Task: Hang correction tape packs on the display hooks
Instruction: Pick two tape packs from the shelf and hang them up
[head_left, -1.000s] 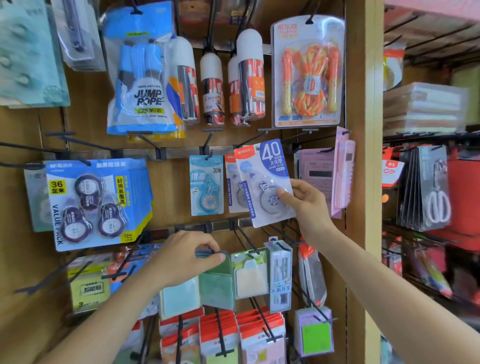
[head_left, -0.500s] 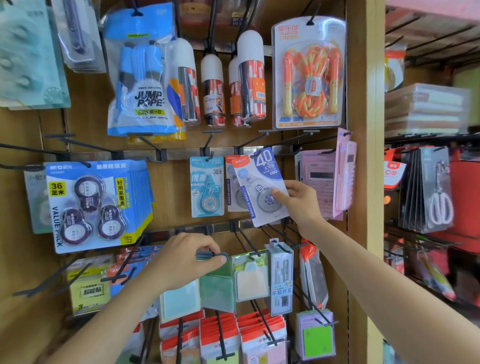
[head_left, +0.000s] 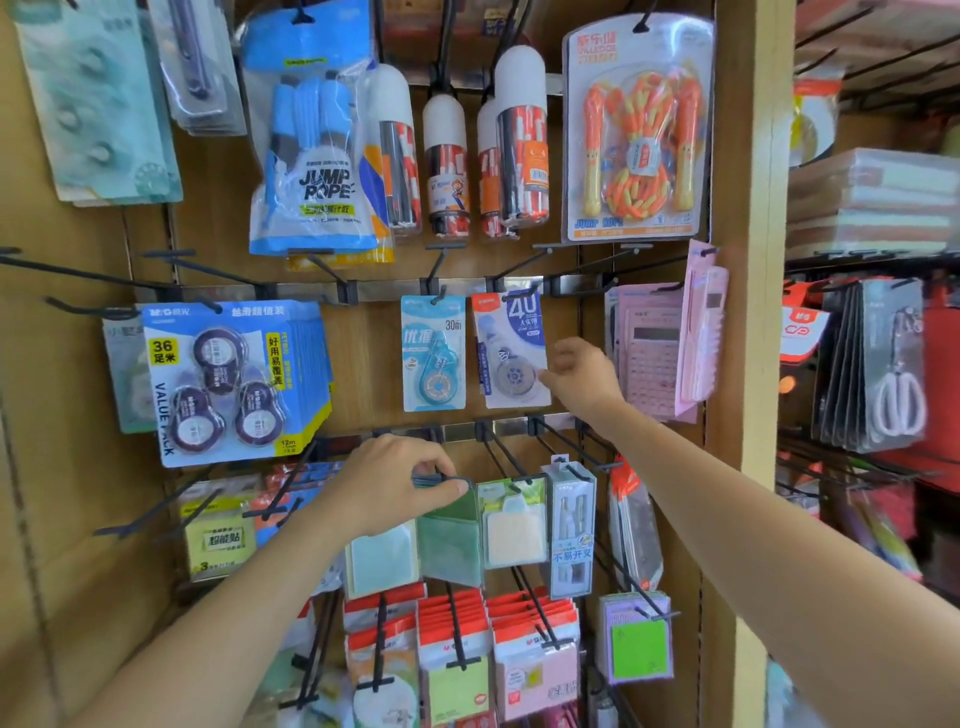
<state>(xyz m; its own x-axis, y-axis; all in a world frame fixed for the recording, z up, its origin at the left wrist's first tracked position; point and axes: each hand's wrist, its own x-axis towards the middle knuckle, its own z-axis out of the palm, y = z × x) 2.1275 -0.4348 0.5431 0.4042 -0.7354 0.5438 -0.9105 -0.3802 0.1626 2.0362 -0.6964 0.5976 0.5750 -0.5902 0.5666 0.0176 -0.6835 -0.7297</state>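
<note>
A white and blue correction tape pack marked "40" (head_left: 511, 348) hangs upright from a black hook (head_left: 506, 285) on the middle rail. My right hand (head_left: 584, 376) pinches its lower right edge with the fingertips. To its left hangs a light blue correction tape pack marked "30m" (head_left: 434, 353). Further left is a thick stack of blue three-roll value packs (head_left: 228, 379). My left hand (head_left: 395, 483) is lower down and pinches the top of a stack of green packs (head_left: 449, 540) on a hook of the lower rail.
Jump ropes (head_left: 639, 135) and white-capped cans (head_left: 519, 140) hang above. Pink calculators (head_left: 657, 353) hang right of my right hand, beside a wooden post (head_left: 753, 364). Sticky notes (head_left: 511, 525) and red-topped packs (head_left: 457, 639) fill the lower hooks. Bare black hooks (head_left: 78, 273) stick out at the left.
My right hand has slid the "40" pack back along its hook, from tilted and forward to upright near the board. My left hand has kept its hold on the green packs.
</note>
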